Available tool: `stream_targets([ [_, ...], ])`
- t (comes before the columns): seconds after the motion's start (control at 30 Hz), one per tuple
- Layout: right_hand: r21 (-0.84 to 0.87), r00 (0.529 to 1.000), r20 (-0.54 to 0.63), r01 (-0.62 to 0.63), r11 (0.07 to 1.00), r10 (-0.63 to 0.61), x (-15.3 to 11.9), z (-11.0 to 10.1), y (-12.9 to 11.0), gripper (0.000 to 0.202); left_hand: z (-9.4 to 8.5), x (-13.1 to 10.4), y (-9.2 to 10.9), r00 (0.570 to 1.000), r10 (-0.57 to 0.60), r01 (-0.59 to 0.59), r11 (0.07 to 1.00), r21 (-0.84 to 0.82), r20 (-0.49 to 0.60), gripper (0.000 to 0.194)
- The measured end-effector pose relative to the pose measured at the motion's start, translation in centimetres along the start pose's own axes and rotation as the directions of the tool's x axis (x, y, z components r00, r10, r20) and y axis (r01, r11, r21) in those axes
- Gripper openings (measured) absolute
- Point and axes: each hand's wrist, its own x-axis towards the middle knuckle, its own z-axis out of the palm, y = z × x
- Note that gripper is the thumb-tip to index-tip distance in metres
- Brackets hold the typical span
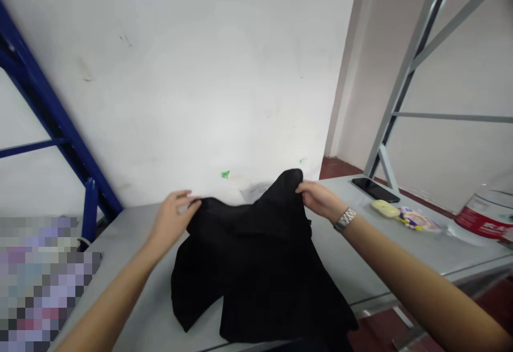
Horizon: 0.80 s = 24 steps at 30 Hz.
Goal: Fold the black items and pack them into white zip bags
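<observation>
A black garment with two leg-like parts is spread between my hands, its lower part lying over the grey table and its front edge. My left hand pinches the garment's upper left corner between thumb and fingers. At the upper right corner, which is raised higher, my right hand grips the edge of the cloth. A metal watch is on my right wrist. Behind the garment a whitish item is partly hidden.
On the grey table, at the right, are a black phone, a yellow case, a colourful trinket and a large bottle with a red label. A blue frame stands left, a grey frame right.
</observation>
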Motion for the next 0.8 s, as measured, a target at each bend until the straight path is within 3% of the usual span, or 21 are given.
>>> stream_targets([
  [0.07,0.073,0.99,-0.033,0.139,0.988,-0.137,0.8,0.2,-2.9,0.012,-2.2,2.2,2.2,0.977,0.04,-0.065,0.991,-0.113,-0.21,0.027],
  [0.13,0.116,0.962,-0.071,0.272,0.955,-0.265,0.6,0.3,-5.3,0.015,-4.5,3.0,4.6,0.934,0.096,-0.151,0.979,-0.137,-0.343,0.025],
  [0.2,0.11,0.923,-0.082,0.384,0.917,-0.377,-0.8,0.1,-6.6,0.017,-6.2,2.0,6.1,0.869,0.205,-0.283,0.953,-0.112,-0.451,0.017],
  [0.23,0.068,0.904,-0.06,0.428,0.901,-0.424,-1.8,-0.1,-6.7,0.015,-6.7,0.9,6.4,0.857,0.253,-0.327,0.94,-0.096,-0.449,0.015],
  [0.3,-0.106,0.888,0.052,0.46,0.882,-0.457,-4.3,-0.9,-5.5,0.01,-7.0,-2.3,5.6,0.898,0.308,-0.346,0.935,-0.072,-0.313,0.013],
  [0.37,-0.351,0.915,0.178,0.403,0.845,-0.362,-6.9,-1.9,-3.0,0.017,-6.3,-6.1,3.3,0.951,0.309,-0.309,0.951,-0.01,0.021,0.014],
  [0.43,-0.529,0.944,0.232,0.324,0.784,-0.234,-9.3,-2.9,0.0,0.016,-5.2,-9.7,0.3,0.933,0.235,-0.259,0.964,0.057,0.272,0.014],
  [0.47,-0.582,0.954,0.249,0.285,0.762,-0.166,-10.3,-3.4,1.4,0.013,-4.7,-11.1,-1.1,0.903,0.18,-0.231,0.969,0.086,0.391,0.013],
  [0.53,-0.638,0.953,0.302,0.224,0.737,-0.028,-11.7,-4.3,3.6,0.011,-4.0,-12.9,-3.1,0.846,0.085,-0.175,0.977,0.123,0.527,0.015],
  [0.6,-0.656,0.924,0.374,0.199,0.728,0.084,-11.9,-4.9,4.5,0.02,-3.6,-12.8,-4.0,0.835,-0.006,-0.089,0.985,0.146,0.551,0.021],
  [0.67,-0.661,0.922,0.375,0.194,0.725,0.095,-10.6,-5.0,4.6,0.026,-3.2,-10.9,-4.2,0.886,-0.094,0.017,0.985,0.17,0.453,0.03],
  [0.73,-0.67,0.965,0.259,0.162,0.725,0.024,-8.0,-4.5,4.6,0.024,-2.2,-8.0,-4.1,0.94,-0.164,0.105,0.974,0.203,0.298,0.044],
  [0.8,-0.686,0.996,0.088,0.072,0.724,-0.016,-4.8,-3.4,4.8,0.021,-0.6,-5.1,-4.1,0.942,-0.204,0.144,0.963,0.23,0.266,0.062],
])
